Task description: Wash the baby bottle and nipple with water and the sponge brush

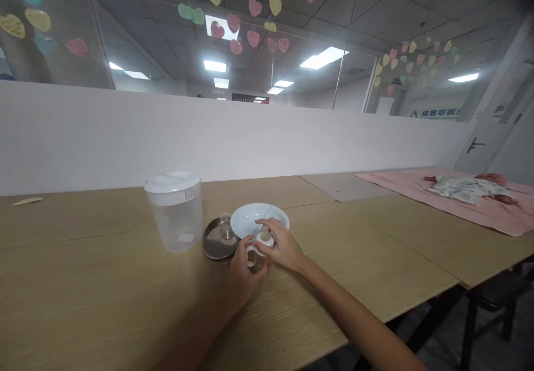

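My left hand (pixel 245 273) is closed around the clear body of a baby bottle (pixel 256 261), above the near middle of the table. My right hand (pixel 284 244) grips the white collar and teat (pixel 265 236) at the bottle's top. Whether the collar is seated on the bottle's neck I cannot tell, because fingers cover the join. Just behind my hands is a white bowl (pixel 250 213), partly hidden by the right one. To the left lies a round metal tray (pixel 214 248) with a small clear cap (pixel 226 227) standing on it.
A tall translucent bucket with a white lid (pixel 175 215) stands left of the tray. At the far right, a baby doll (pixel 463 188) lies on a pink cloth (pixel 411 190). A low white wall (pixel 250 137) with glass above borders the wooden table (pixel 125 298). A dark stool (pixel 500 293) stands at right.
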Demonstrator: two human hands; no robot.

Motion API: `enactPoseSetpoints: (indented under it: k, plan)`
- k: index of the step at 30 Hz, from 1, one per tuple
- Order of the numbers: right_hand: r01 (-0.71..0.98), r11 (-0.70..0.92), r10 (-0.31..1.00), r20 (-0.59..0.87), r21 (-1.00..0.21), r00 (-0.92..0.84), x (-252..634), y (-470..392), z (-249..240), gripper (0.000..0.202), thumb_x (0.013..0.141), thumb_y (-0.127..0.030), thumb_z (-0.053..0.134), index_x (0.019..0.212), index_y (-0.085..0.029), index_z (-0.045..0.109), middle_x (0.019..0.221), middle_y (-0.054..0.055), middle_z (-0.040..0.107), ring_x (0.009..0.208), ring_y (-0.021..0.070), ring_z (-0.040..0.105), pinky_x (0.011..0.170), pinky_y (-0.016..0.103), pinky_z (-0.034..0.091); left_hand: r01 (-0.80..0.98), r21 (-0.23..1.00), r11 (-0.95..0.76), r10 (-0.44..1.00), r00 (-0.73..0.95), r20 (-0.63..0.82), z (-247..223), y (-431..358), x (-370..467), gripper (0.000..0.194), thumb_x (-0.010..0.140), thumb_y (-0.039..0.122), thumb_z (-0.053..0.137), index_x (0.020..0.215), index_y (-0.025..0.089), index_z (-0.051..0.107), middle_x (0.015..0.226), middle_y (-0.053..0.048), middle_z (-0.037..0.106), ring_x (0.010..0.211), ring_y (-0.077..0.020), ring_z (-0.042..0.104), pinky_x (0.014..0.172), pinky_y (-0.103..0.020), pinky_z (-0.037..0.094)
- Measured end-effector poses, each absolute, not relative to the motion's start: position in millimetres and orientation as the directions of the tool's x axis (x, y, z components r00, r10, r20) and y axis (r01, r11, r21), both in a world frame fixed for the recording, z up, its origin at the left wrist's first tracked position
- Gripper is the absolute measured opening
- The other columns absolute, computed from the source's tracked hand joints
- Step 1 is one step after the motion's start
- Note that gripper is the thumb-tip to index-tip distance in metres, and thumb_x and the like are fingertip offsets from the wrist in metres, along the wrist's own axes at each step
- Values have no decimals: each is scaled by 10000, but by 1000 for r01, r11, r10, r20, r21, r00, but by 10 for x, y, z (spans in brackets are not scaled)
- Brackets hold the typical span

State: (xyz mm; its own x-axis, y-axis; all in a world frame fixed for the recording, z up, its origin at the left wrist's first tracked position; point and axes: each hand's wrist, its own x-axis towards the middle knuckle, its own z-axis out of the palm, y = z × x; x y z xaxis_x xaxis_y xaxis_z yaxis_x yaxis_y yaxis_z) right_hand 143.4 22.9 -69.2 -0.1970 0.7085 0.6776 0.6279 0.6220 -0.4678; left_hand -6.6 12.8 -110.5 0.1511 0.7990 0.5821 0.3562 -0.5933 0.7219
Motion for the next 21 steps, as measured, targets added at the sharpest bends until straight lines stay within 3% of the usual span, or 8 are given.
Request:
enactPoseSetpoints:
  k: [4,8,17,21]
  plan:
    - [477,760,601,757,-442,-256,1457,211,-787,459,817,-426,528,1214,-196,498,1101,97,598,1016,240,541,901,382,424,372,733,-570,817,159,555,-1103,127,-83,520,706,315,648,1175,187,464,1002,-48,631,730,-146,596,685,-276,510]
    - [393,778,589,786,-490,-188,1457,215,-883,504,816,-453,495,1233,-176,447,1058,100,604,984,239,568,862,367,456,356,729,-585,807,164,568,-1108,130,-85,515,707,299,650,1174,188,465,967,-40,637,693,-135,583,670,-263,505]
    - [579,626,642,767,-523,-1,1293,219,-974,427,775,-385,557,1135,-181,449,943,63,568,865,216,555,773,361,465,303,749,-590,807,179,563,-1130,146,-98,487,697,212,614,1161,202,466,1006,-29,635,737,-127,604,680,-251,510]
    - [605,647,588,809,-464,-9,1272,225,-1022,418,781,-372,559,1137,-176,459,980,80,574,910,230,548,798,374,458,341,658,-672,739,245,628,-1157,187,-191,632,756,281,602,1316,170,330,1108,-98,619,930,-185,623,807,-311,508]
